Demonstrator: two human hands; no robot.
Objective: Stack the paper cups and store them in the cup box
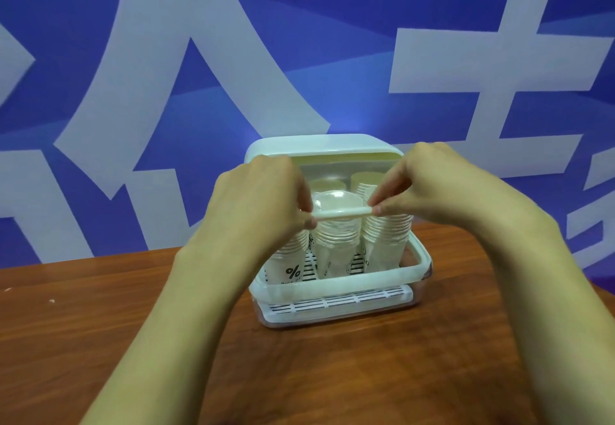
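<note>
Your left hand (263,198) and right hand (429,188) each pinch one end of the pale handle bar (339,216) on the clear cover (336,201), thumb and fingertips closed on it. The bar runs left to right between your hands, roughly level, and hangs just above the middle stack of cups (336,244). The cups stand upside down in several stacks inside the cup box (316,145) on the table (133,324). The box's front rim (336,283) lies below the bar and nearer to you, so closing likely means drawing the bar down and toward you. Neither hand is nearer; keep the bar level.
</note>
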